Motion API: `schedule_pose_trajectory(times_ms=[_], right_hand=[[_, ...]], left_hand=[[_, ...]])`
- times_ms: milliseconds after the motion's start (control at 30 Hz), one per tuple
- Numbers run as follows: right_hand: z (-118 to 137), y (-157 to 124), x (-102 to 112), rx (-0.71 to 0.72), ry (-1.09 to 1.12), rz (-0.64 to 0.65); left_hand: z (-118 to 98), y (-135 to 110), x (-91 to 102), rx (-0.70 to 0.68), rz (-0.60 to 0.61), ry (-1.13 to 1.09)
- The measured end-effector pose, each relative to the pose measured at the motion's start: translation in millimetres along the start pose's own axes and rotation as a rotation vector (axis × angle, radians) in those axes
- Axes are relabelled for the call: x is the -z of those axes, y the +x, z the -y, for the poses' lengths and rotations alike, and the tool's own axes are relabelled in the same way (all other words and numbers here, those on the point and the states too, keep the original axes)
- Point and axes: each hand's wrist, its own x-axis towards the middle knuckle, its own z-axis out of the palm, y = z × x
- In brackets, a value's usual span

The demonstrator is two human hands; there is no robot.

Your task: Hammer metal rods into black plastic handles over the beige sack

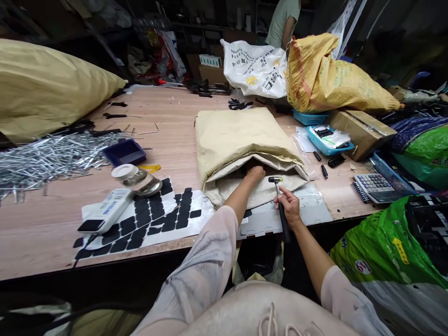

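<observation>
Head view: hammer (277, 189) in right grip (289, 207), left grip (255, 173) seemingly inside sack (238, 135)

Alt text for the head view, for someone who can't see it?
The person's left hand reaches into the open mouth of a tan paper sack lying on a wooden table, while the right hand grips a small hammer beside it. Metal rods lie far left.

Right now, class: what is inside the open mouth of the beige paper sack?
The left hand reaches into the sack; its fingers and the sack's contents are hidden by its flap.
</observation>
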Motion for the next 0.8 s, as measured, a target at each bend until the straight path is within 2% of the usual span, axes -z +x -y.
schedule_pose_trajectory(times_ms=[100, 200, 333, 433, 500, 667, 800], right_hand=[[-1, 1, 1, 0.014, 0.008, -0.004], [-2, 2, 1, 0.016, 0.0, -0.003], [-3, 2, 2, 0.014, -0.009, 0.0], [-3, 2, 2, 0.024, 0.013, -0.012], [-3, 2, 2, 0.027, 0.016, -0.016], [-4, 2, 2, 0.036, -0.017, 0.006], [-3, 1, 2, 0.051, -0.06, 0.02]], left_hand=[[11, -35, -4.3, -0.089, -0.013, 0.011], [24, -74, -10.3, -0.193, -0.113, 0.036], [38, -107, -14.9, -0.177, -0.24, 0.066], [42, -120, -17.1, -0.231, -0.353, 0.092], [44, -126, -21.0, -0.274, -0.388, 0.09], [52, -133, -36.2, -0.259, -0.335, -0.025], [61, -129, -39.1, -0.25, -0.344, -0.15]])
